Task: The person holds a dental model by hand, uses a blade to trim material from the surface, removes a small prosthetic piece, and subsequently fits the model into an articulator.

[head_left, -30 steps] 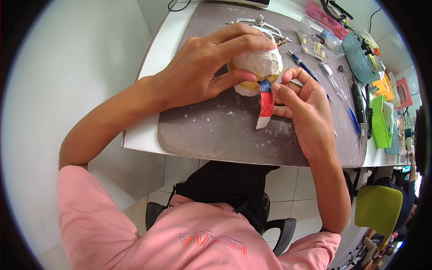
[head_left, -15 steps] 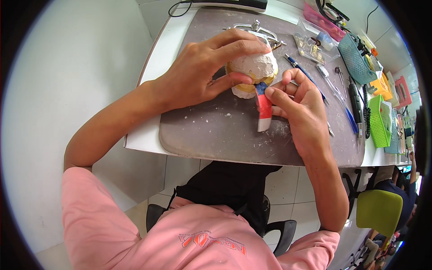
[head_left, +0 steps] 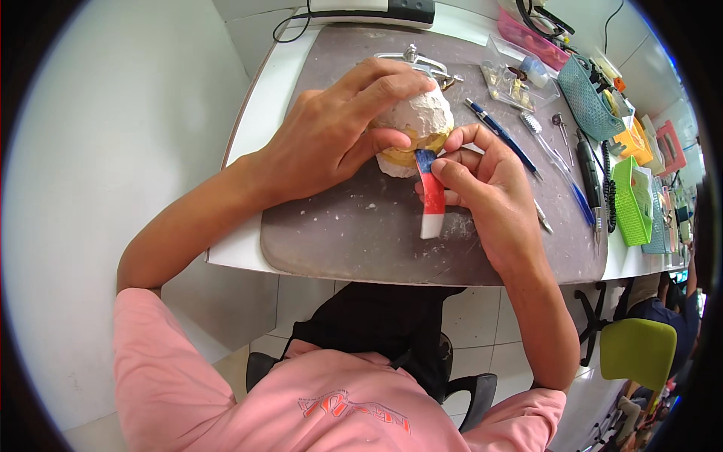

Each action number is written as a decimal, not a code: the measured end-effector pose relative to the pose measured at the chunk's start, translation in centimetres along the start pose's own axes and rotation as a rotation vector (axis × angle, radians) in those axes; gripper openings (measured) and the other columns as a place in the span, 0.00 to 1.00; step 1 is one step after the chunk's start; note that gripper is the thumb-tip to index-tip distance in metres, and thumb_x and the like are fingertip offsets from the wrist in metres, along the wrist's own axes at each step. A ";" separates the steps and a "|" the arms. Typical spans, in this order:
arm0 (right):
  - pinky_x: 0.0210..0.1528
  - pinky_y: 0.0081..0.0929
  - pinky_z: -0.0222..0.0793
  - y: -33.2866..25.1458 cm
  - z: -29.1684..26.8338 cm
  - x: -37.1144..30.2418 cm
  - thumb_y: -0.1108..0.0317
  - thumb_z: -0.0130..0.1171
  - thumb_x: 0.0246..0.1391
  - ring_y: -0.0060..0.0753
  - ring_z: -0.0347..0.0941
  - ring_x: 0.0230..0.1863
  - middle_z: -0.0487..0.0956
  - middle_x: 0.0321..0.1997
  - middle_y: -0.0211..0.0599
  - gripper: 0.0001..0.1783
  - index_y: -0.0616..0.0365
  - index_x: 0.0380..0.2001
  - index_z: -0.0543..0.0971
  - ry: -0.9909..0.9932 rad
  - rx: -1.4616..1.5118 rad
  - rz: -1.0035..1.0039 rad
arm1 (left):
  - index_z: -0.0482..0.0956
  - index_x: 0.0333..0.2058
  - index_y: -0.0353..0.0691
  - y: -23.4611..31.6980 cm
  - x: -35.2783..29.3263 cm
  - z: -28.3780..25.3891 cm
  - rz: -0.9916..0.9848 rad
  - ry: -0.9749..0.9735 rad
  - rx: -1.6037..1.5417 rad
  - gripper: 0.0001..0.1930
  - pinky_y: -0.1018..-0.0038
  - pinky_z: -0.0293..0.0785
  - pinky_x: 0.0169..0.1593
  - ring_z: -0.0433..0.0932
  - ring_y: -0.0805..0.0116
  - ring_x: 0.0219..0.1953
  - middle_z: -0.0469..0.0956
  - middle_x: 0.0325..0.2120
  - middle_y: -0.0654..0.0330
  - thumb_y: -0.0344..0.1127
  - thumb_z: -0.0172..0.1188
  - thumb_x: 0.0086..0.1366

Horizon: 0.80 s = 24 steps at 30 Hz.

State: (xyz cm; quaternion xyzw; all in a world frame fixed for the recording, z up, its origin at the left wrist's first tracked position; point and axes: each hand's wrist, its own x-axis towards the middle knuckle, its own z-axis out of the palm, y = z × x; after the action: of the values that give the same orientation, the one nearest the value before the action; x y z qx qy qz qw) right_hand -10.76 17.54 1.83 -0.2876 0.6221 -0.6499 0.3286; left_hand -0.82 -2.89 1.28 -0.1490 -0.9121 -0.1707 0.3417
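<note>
A whitish plaster dental cast (head_left: 422, 109) with a yellowish band is mounted on a metal articulator (head_left: 411, 56) whose frame shows behind it. My left hand (head_left: 324, 132) grips the cast, fingers over the top and thumb at its front. A strip of articulating paper (head_left: 433, 197), blue at the top, red along its length and white at the lower end, hangs at the front of the cast. My right hand (head_left: 486, 181) pinches this strip near its blue end, between thumb and fingers. Whether the blue end lies between the upper and lower casts, I cannot tell.
The grey mat (head_left: 339, 233) holds a blue pen (head_left: 503, 135), a toothbrush (head_left: 553, 158) and a clear tray (head_left: 520, 83) of small parts. Farther right are a dark handpiece (head_left: 590, 177), a teal basket (head_left: 591, 98) and a green basket (head_left: 631, 202).
The whole scene sits slightly lower and further left in the picture. Both hands keep their holds on the cast and the paper strip.
</note>
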 end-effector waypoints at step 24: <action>0.36 0.40 0.75 -3.2 -0.5 2.4 0.44 0.77 0.42 0.44 0.80 0.37 0.78 0.40 0.47 0.38 0.65 0.43 0.72 0.211 -1.041 -0.548 | 0.74 0.58 0.47 -1.5 4.9 -0.7 -0.499 -0.046 -0.513 0.21 0.79 0.81 0.38 0.80 0.77 0.41 0.79 0.42 0.61 0.51 0.48 0.76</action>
State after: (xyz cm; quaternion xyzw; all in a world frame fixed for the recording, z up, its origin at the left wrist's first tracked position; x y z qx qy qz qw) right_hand -12.81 16.02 4.92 -0.4948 0.7911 -0.3458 -0.0987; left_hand -4.59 -3.78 4.74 -0.0064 -0.8552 -0.4691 0.2205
